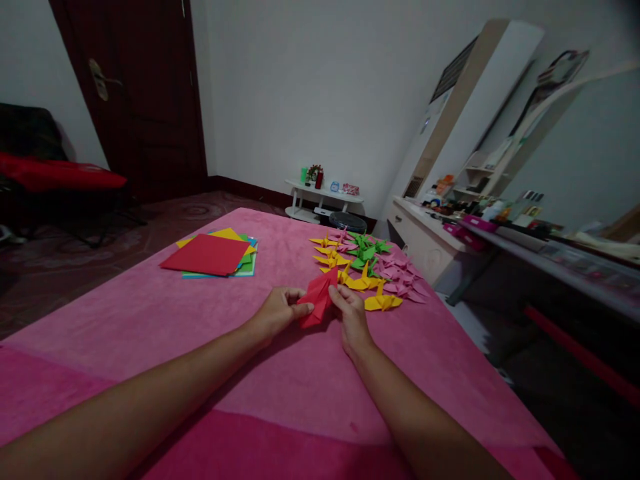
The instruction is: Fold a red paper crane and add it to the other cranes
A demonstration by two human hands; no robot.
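Observation:
A partly folded piece of red origami paper is held between my two hands above the pink cloth. My left hand pinches its left side, thumb on top. On the right side, my right hand grips the paper near its upper edge, thumb and fingers closed on it. Just beyond and to the right lie folded paper cranes in yellow, green and pink, several of each colour. The fingers under the red paper are partly hidden.
A stack of coloured paper sheets with a red sheet on top lies at the left of the pink-covered table. To the right stands a cluttered dresser. A low white shelf is against the far wall.

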